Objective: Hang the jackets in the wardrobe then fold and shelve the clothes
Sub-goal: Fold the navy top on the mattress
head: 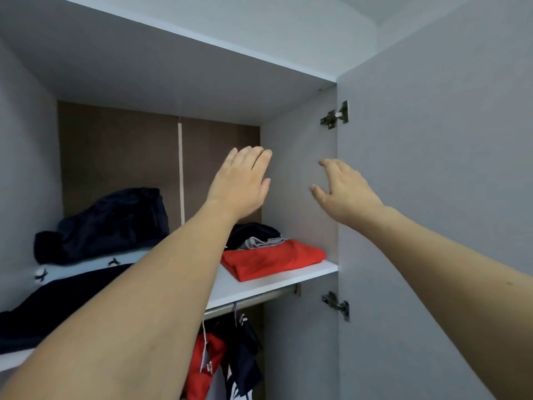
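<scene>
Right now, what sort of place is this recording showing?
Most likely a bedroom or dressing area, seen from in front of an open grey wardrobe: a white shelf holding a folded red garment, a metal hanging rail with clothes below, and a hinged grey door.

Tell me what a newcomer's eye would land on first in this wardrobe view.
First, the two bare arms reaching in, with the left hand and right hand open and raised, holding nothing, above the shelf. Next, the folded red garment at the shelf's right end, with smaller dark and grey pieces on top at its back. Then the red jacket hanging from the rail under the shelf.
</scene>
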A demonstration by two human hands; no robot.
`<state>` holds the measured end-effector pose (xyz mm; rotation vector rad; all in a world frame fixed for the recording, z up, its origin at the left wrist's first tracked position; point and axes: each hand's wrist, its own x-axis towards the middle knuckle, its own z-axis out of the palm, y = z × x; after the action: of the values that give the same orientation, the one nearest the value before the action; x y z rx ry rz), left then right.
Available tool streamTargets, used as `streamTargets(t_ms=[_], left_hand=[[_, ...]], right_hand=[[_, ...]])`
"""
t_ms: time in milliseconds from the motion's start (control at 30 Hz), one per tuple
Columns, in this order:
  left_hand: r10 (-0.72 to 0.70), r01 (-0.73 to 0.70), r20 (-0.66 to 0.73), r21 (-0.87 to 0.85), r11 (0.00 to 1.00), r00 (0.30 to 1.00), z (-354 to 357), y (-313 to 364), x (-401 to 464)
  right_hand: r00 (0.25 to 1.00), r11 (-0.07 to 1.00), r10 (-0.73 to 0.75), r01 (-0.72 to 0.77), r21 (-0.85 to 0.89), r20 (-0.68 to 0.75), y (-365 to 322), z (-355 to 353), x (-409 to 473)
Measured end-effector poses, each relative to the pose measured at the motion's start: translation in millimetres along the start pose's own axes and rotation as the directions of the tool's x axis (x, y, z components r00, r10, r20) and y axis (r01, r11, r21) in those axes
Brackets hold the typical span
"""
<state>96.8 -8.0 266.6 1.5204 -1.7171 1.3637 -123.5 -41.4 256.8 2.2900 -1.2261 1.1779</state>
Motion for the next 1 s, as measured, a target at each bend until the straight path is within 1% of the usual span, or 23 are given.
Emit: streamTargets(t_ms=[67,200,367,500,633,767,900,1000], left_hand=[[0.032,-0.033,-0.027,-0.038,0.999,0.999,-12.5,27.1,7.3],[0.074,-0.086,-0.095,-0.129,0.988,0.993,-42.2,85.5,29.5],[0.104,-0.157,-0.181,-0.307,0.939,0.978,-81.1,182.6,61.9],[0.110,-0.213,-0.243,-0.451,0.867,0.964,-119.4,274.0,85.4],[0.136,-0.282,-0.295,-0.538,0.794,0.946,-161.1,370.9,98.7],[0.154,-0.330,-0.318,-0.631,0.702,0.936,-199.3,465.5,105.3],[0.184,-0.369,-0.329,-0.692,0.621,0.926,-228.2,563.2,104.1],[0.236,-0.418,-0.345,-0.727,0.545,0.908,-240.4,637.1,100.2]], right_hand=[[0.999,0.998,0.040,-0.041,-0.047,-0.010,16.8,-25.1,-19.9],[0.986,0.983,0.143,-0.151,-0.104,-0.080,56.4,-86.5,-58.2],[0.963,0.954,0.218,-0.244,-0.174,-0.156,107.4,-170.5,-112.1],[0.941,0.908,0.281,-0.325,-0.266,-0.189,154.3,-242.0,-162.7],[0.901,0.842,0.366,-0.427,-0.331,-0.232,203.2,-310.7,-221.8],[0.860,0.773,0.429,-0.508,-0.380,-0.277,249.2,-372.0,-282.3],[0.823,0.705,0.482,-0.569,-0.423,-0.302,297.2,-418.7,-345.9],[0.781,0.645,0.544,-0.623,-0.442,-0.307,338.7,-442.7,-393.9]])
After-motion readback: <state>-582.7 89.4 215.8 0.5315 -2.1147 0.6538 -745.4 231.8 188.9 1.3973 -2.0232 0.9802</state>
